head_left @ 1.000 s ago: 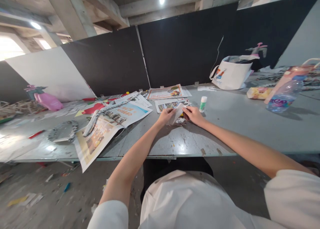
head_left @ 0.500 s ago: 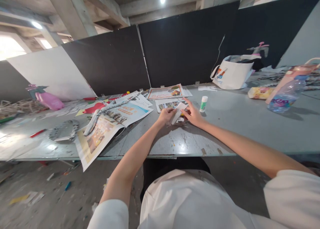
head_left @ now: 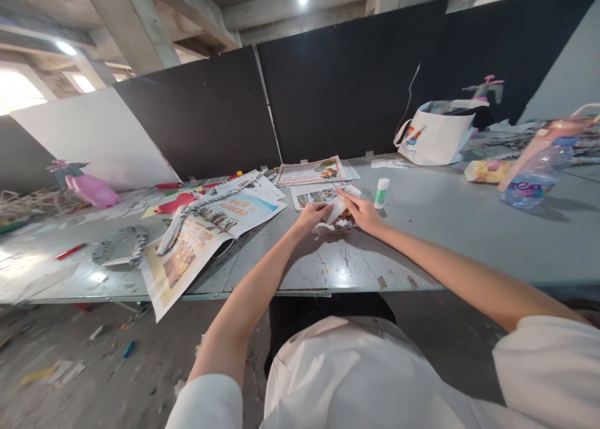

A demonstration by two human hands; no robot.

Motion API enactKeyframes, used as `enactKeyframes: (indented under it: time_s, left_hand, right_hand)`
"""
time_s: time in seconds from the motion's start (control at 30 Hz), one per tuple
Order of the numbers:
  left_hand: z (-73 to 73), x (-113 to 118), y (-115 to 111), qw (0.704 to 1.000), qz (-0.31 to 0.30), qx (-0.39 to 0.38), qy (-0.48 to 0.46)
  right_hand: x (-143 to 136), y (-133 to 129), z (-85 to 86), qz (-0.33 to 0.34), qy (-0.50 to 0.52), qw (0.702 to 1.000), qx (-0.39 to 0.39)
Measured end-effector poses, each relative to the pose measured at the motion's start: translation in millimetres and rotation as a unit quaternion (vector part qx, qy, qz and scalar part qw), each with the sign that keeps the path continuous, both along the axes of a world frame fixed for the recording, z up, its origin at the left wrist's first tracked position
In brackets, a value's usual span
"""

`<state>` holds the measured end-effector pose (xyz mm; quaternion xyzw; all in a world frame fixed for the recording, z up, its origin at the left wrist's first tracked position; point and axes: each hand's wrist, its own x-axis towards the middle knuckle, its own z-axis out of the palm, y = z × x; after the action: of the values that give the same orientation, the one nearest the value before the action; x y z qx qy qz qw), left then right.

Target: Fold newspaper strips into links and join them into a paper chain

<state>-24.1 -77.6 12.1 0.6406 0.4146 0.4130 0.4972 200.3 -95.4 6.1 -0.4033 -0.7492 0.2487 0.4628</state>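
Observation:
Near the middle of the grey table [head_left: 440,235], my left hand [head_left: 313,217] pinches the left side of a crumpled piece of printed paper [head_left: 334,227]. My right hand [head_left: 363,212] is closed on the right side of the same paper, its fingers over the white upper part. Behind both hands lies a printed sheet with pictures [head_left: 315,195]. A glue stick [head_left: 381,192] with a white cap and green label stands upright just right of my right hand.
Left lie an open magazine [head_left: 244,211], a braided paper ring [head_left: 119,244], a red pen [head_left: 70,251] and a pink spray bottle [head_left: 96,190]. Right are a white bag [head_left: 438,138], a yellow packet [head_left: 488,171] and a clear bottle [head_left: 539,176]. A black partition [head_left: 347,91] stands behind.
My right hand's raised fingers have come down and closed over the paper. The paper has turned and opened out, showing more of its crumpled lower edge.

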Motion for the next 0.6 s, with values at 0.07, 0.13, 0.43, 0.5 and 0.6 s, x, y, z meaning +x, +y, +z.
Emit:
enactKeyframes:
  time_s: [0.07, 0.13, 0.43, 0.5, 0.6]
  left_hand:
    - [1.6, 0.4, -0.9, 1.0, -0.021, -0.017, -0.016]
    - [2.4, 0.0, -1.6, 0.999, -0.031, -0.021, -0.02]
    - [0.3, -0.6, -1.8, 0.999, -0.035, -0.005, -0.014]
    - [0.3, -0.6, -2.1, 0.999, -0.032, -0.007, -0.013]
    - [0.5, -1.0, -1.9, 0.999, -0.029, -0.005, -0.015]
  right_hand:
    - [2.8, 3.3, -0.2, -0.018, 0.022, 1.0, 0.001]
    - [4.3, 6.0, -1.1, -0.021, 0.039, 0.999, -0.003]
    - [-0.2, 4.4, -2.8, 0.014, 0.051, 0.998, -0.024]
    - [-0.9, 2.7, -2.3, 0.024, 0.043, 0.998, -0.026]
    - [-1.6, 0.9, -1.6, 0.029, 0.039, 0.998, -0.032]
